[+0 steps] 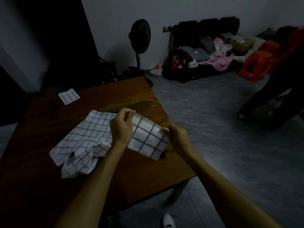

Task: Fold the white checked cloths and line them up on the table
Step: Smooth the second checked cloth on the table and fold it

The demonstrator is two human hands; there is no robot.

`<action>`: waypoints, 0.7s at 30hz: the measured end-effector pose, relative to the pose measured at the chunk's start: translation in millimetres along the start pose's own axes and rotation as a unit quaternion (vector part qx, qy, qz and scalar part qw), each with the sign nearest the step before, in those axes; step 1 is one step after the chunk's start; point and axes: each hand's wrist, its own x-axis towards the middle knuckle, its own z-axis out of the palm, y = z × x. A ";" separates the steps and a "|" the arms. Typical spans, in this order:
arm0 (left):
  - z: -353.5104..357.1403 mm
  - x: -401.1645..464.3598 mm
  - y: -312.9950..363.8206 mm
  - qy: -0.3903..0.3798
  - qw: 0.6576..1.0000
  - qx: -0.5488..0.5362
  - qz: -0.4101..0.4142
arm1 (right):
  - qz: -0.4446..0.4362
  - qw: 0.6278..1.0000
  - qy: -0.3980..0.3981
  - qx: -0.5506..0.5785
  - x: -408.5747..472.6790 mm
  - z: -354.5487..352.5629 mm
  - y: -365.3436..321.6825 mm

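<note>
Both hands hold one white checked cloth just above the right side of the wooden table. My left hand pinches its upper far corner. My right hand pinches its right corner. The cloth hangs folded between them. A loose pile of unfolded checked cloths lies crumpled on the table to the left of my left forearm. One small folded checked cloth lies flat near the table's far left edge.
The table's right edge runs close past my right hand, with grey floor beyond. A standing fan is behind the table's far corner. Clothes fill an open suitcase by the wall. A person in dark trousers stands at right, near red stools.
</note>
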 end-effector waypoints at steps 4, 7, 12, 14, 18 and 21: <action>-9.6 0.4 -0.5 0.060 0.998 -0.001 -0.027 | 0.038 0.999 -0.006 -0.007 -9.2 3.0 17.7; -23.1 11.8 -4.1 0.034 0.999 0.032 -0.002 | 0.103 0.995 -0.007 0.000 -15.6 1.5 33.2; -3.6 8.5 11.5 -0.120 0.991 0.029 0.048 | 0.048 0.996 -0.013 0.078 5.7 9.3 -31.1; 3.9 1.7 16.0 -0.159 0.986 0.018 0.055 | 0.002 0.996 -0.017 0.083 18.8 10.7 -56.0; 2.2 1.2 17.9 -0.144 0.989 0.001 0.040 | -0.042 0.995 -0.027 0.091 20.6 8.1 -61.1; -1.1 2.2 14.4 -0.102 0.994 -0.001 0.035 | -0.030 0.998 -0.016 0.060 10.4 8.5 -47.2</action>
